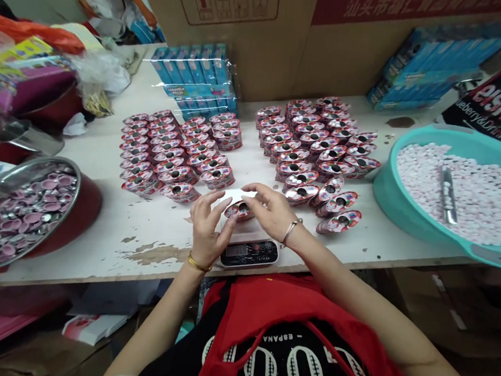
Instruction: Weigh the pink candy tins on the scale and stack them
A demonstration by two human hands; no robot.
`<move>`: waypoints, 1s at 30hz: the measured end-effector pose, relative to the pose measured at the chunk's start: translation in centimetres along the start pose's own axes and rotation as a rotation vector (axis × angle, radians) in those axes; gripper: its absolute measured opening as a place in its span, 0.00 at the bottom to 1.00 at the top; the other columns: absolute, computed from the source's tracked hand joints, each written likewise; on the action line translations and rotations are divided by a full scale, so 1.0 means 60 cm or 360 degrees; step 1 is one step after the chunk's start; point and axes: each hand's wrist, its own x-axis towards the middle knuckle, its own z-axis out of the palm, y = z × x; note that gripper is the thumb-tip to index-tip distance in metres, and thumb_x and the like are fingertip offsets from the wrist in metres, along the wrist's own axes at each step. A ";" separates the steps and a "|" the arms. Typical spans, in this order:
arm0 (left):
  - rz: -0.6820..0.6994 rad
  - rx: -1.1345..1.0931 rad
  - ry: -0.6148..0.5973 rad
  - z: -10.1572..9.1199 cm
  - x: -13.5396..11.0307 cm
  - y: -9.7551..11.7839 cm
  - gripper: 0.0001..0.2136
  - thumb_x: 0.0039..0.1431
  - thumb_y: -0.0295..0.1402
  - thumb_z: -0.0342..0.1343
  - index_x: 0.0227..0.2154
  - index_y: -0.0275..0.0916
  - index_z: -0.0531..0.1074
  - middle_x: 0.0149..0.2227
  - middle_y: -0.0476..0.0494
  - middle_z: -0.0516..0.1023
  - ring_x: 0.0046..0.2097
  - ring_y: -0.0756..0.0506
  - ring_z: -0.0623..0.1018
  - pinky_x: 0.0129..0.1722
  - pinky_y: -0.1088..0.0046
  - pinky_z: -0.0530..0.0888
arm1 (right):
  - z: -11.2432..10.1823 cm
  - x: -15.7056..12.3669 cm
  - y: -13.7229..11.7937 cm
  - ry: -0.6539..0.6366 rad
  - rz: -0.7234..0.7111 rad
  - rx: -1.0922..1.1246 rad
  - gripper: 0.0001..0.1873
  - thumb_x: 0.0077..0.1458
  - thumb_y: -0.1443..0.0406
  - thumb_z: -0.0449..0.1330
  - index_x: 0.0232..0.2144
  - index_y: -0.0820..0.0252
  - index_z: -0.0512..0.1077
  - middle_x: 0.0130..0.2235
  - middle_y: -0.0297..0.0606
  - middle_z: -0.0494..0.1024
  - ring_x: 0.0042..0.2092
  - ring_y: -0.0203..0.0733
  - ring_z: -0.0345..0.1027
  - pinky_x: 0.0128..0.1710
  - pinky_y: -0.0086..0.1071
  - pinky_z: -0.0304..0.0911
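Note:
A small red patterned container [240, 210] with an oval top and a dark hole stands at a kitchen scale [249, 252] near the table's front edge. My left hand [209, 228] is at its left, fingers curved and apart, thumb close to its side. From the right my right hand [271, 213] reaches over, finger and thumb spread, with the thumb by the container's rim. Whether either hand touches it I cannot tell. Similar containers [177, 174] stand in rows on the left, and more containers [301, 193] stand in rows on the right.
A turquoise basin [418, 226] of small white-pink pieces with a metal scoop [447, 196] stands at right. At left is a metal bowl [87, 197] of pink spoon-like pieces. Blue box packs [194, 75] stand before a large carton [271, 55].

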 end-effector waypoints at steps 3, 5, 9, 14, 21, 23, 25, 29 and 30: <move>0.0126 0.0046 -0.0170 0.002 0.012 0.001 0.19 0.58 0.40 0.53 0.52 0.45 0.66 0.58 0.38 0.65 0.60 0.39 0.62 0.58 0.55 0.58 | -0.018 -0.017 -0.004 0.0004 0.0227 0.0567 0.11 0.53 0.62 0.57 0.38 0.62 0.69 0.25 0.28 0.64 0.22 0.27 0.51 0.20 0.23 0.46; 0.0209 0.0064 -0.0265 0.005 0.019 0.003 0.18 0.57 0.42 0.53 0.51 0.47 0.67 0.59 0.41 0.65 0.61 0.39 0.61 0.59 0.53 0.54 | -0.029 -0.032 -0.008 0.0024 0.0347 0.0844 0.11 0.50 0.66 0.57 0.38 0.63 0.68 0.28 0.31 0.66 0.23 0.26 0.53 0.20 0.22 0.46; 0.0157 0.0025 -0.0174 0.002 0.024 0.005 0.12 0.57 0.40 0.53 0.43 0.47 0.72 0.54 0.44 0.70 0.59 0.40 0.65 0.59 0.53 0.54 | -0.027 -0.043 -0.015 0.0022 0.0405 0.0861 0.11 0.49 0.70 0.56 0.38 0.64 0.69 0.29 0.31 0.68 0.24 0.26 0.55 0.21 0.21 0.48; 0.0021 -0.0057 0.0011 -0.009 0.012 0.002 0.12 0.57 0.38 0.54 0.43 0.44 0.70 0.51 0.41 0.71 0.55 0.41 0.68 0.56 0.56 0.60 | 0.000 -0.014 -0.012 -0.0155 0.0389 0.0605 0.10 0.54 0.70 0.53 0.39 0.63 0.69 0.28 0.29 0.68 0.21 0.23 0.55 0.22 0.19 0.52; -0.0096 -0.0077 0.0015 -0.017 -0.007 -0.006 0.10 0.58 0.37 0.52 0.43 0.42 0.70 0.49 0.41 0.71 0.54 0.42 0.69 0.56 0.58 0.62 | 0.005 0.003 -0.015 -0.0282 0.0316 0.0591 0.16 0.54 0.72 0.54 0.46 0.58 0.69 0.40 0.32 0.70 0.21 0.21 0.56 0.23 0.21 0.56; -0.0113 -0.0112 0.0047 -0.019 -0.011 -0.010 0.11 0.58 0.36 0.53 0.43 0.42 0.70 0.49 0.40 0.71 0.53 0.42 0.69 0.55 0.59 0.63 | -0.006 -0.004 -0.025 -0.0237 0.0292 0.0651 0.15 0.54 0.71 0.55 0.45 0.59 0.69 0.38 0.32 0.70 0.22 0.22 0.57 0.22 0.20 0.54; -0.0147 -0.0132 0.0079 -0.021 -0.014 -0.014 0.10 0.58 0.36 0.53 0.42 0.41 0.70 0.49 0.40 0.71 0.53 0.43 0.70 0.55 0.59 0.64 | -0.023 -0.014 -0.033 -0.0139 0.0287 0.0755 0.12 0.55 0.69 0.56 0.43 0.60 0.70 0.35 0.32 0.70 0.23 0.23 0.56 0.21 0.20 0.52; -0.0229 -0.0162 0.0119 -0.023 -0.019 -0.023 0.10 0.58 0.36 0.53 0.42 0.40 0.71 0.48 0.40 0.71 0.52 0.44 0.70 0.54 0.60 0.65 | -0.063 -0.045 -0.030 0.0048 0.0416 0.1029 0.09 0.52 0.71 0.57 0.38 0.62 0.71 0.31 0.31 0.68 0.21 0.24 0.49 0.18 0.20 0.47; -0.0248 -0.0171 0.0123 -0.024 -0.020 -0.025 0.10 0.58 0.36 0.53 0.41 0.40 0.71 0.48 0.40 0.72 0.52 0.44 0.71 0.54 0.60 0.65 | -0.072 -0.054 -0.025 0.0072 0.0460 0.1081 0.10 0.52 0.71 0.57 0.38 0.62 0.72 0.30 0.31 0.68 0.21 0.24 0.48 0.18 0.20 0.47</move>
